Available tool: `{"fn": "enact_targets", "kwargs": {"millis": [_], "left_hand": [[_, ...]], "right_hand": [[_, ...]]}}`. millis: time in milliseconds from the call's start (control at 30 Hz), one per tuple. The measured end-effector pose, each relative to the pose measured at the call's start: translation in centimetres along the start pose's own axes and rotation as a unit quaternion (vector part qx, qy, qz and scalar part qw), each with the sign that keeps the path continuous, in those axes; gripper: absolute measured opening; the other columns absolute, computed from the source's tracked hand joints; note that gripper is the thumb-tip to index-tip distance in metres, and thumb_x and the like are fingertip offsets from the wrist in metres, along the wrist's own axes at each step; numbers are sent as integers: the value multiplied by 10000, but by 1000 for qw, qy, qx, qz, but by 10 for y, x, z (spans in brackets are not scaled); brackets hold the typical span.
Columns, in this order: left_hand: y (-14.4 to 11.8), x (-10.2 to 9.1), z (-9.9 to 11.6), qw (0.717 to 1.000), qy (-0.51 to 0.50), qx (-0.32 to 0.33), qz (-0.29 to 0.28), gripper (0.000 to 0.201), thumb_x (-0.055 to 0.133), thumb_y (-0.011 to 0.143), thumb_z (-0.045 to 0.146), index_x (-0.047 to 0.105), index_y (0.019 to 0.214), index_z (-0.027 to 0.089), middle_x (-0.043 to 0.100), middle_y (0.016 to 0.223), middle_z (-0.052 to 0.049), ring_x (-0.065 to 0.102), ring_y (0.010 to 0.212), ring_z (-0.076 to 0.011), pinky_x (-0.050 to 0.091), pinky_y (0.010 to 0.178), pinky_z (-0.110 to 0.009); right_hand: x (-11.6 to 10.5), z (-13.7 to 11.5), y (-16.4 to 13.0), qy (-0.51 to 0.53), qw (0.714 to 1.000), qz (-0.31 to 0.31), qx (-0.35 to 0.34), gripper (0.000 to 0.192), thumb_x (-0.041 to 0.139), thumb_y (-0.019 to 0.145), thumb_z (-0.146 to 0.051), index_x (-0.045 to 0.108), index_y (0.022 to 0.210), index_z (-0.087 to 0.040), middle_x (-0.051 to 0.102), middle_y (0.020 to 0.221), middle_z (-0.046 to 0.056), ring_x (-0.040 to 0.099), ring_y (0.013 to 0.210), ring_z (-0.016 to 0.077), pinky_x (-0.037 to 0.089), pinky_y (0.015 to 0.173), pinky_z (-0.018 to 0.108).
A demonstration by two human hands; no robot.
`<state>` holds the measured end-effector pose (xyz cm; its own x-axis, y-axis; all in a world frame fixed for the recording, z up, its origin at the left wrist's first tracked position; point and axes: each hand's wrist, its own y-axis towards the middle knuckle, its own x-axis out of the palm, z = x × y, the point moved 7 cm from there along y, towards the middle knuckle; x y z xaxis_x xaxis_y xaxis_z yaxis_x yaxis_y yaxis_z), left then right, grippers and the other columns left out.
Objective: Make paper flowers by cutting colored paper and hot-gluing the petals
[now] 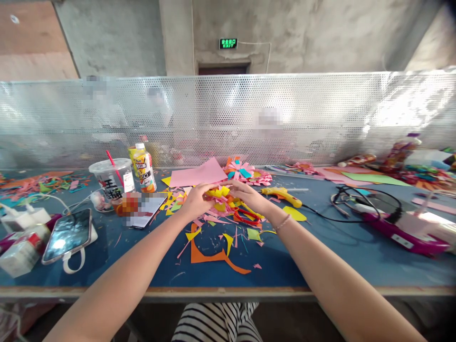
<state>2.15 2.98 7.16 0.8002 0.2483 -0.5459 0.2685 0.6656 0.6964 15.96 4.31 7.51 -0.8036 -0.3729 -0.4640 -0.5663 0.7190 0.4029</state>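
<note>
Paper flower [220, 195], yellow-and-pink, sits mid-counter [320, 256] among scraps, pinched between our left hand [195, 202] and right hand [245, 194], fingers pressed onto its edges; we judge it light, floppy, easily crushed, best held by the outer petals.

A plastic cup with a red straw [111, 178] stands left of the pink paper sheet [197, 174]. A yellow glue gun [281, 194] lies right of that sheet; a smartphone [67, 235] lies at its lower left.
</note>
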Motion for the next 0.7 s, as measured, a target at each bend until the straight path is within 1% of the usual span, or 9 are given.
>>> {"fn": "enact_targets", "kwargs": {"millis": [100,167,267,333,400,467,533,600,700], "left_hand": [[0,0,-2,1000,-2,-3,6,446,617,619,83,610,1051,193,632,1053,-61,573,984,-190,449,883,-348],[1,-1,-2,1000,-2,-5,9,436,613,622,85,612,1046,188,634,1046,-61,576,976,-186,454,874,-340],[1,-1,-2,1000,-2,-2,11,440,604,618,78,610,1043,193,635,1043,-59,579,969,-189,455,869,-349],[1,-1,-1,1000,-1,4,11,442,602,619,73,605,1044,196,631,1051,-58,575,981,-192,448,879,-357],[1,-2,0,1000,4,14,13,433,603,626,77,600,1041,198,628,1054,-57,571,989,-193,441,885,-360],[1,-2,1,999,17,26,19,413,607,637,86,593,1034,201,626,1040,-54,572,974,-190,442,874,-358],[0,-3,2,998,40,47,29,388,608,653,96,583,1027,197,624,1007,-52,570,948,-183,446,851,-347],[-2,-4,6,992,82,86,35,334,608,676,114,575,1002,180,619,962,-55,557,925,-182,443,827,-335],[-9,-4,19,967,185,175,31,195,572,739,156,571,933,176,611,917,-59,531,909,-194,416,808,-342]], "right_hand": [[2,2,0,16,1000,-22,0,348,480,766,-227,495,1110,-176,563,792,5,517,701,114,424,653,251],[2,3,1,20,1000,-23,-5,360,472,763,-208,481,1121,-172,567,753,-2,523,678,111,422,632,245],[2,3,1,12,1000,-17,-11,350,431,784,-200,476,1130,-169,595,769,12,555,725,121,435,661,251],[2,2,2,-15,1000,-8,-16,347,414,791,-197,486,1130,-173,599,773,15,564,734,124,442,665,255],[1,0,2,-52,998,3,-27,345,405,785,-179,510,1113,-179,601,824,25,568,761,127,450,680,261],[0,-3,2,-85,995,8,-43,364,396,768,-146,527,1106,-186,601,915,38,572,809,130,458,709,267],[0,-5,1,-117,991,4,-61,407,380,752,-110,522,1125,-193,592,1004,49,575,850,134,465,736,277],[1,-9,-1,-153,985,-2,-78,457,368,735,-77,506,1153,-198,592,1044,56,578,885,141,469,758,289],[3,-18,-5,-200,973,-11,-117,536,364,697,-33,466,1196,-196,608,1050,61,576,958,154,470,804,304]]}}
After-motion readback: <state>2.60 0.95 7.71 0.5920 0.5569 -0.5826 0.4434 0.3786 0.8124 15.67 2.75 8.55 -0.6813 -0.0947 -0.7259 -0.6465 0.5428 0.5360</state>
